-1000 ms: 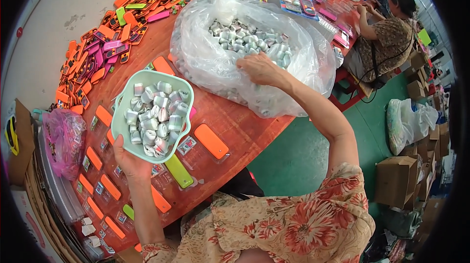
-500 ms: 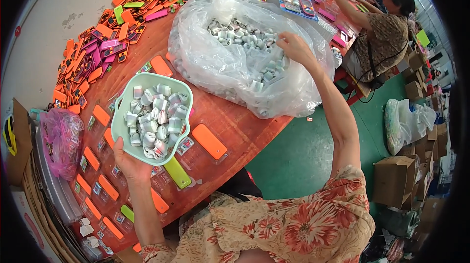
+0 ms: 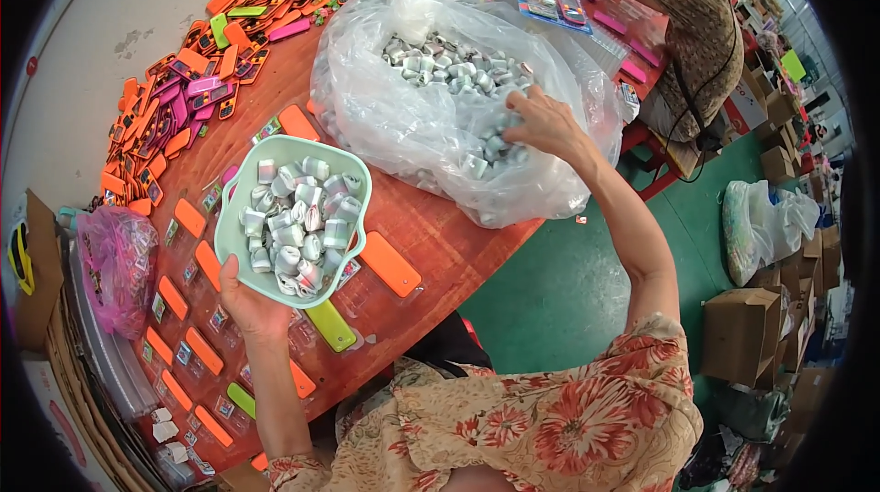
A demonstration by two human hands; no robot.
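Note:
My left hand [image 3: 259, 311] grips the near rim of a pale green plastic basket [image 3: 365, 217], holding it tilted over the table. Many small rolled white-and-grey pieces [image 3: 289, 234] fill the basket. At the right side of a large clear plastic bag [image 3: 367, 116], my right hand [image 3: 550, 128] reaches into the opening with its fingers bent. Its fingertips rest among the bag's plastic and more of the same small rolls [image 3: 449, 66]; what they pinch, if anything, is hidden.
Orange toy-phone shells [image 3: 391, 263] and clear blisters lie in rows on the red table [image 3: 458, 258]. A heap of orange and pink toy phones [image 3: 183, 89] lines the wall side. A co-worker [image 3: 692, 43] sits at the far right. Cardboard boxes [image 3: 741, 332] stand on the green floor.
My right hand has moved left and nearer across the bag's opening, its fingers lower among the plastic. The basket has shifted slightly right and nearer. The co-worker's arms have moved left.

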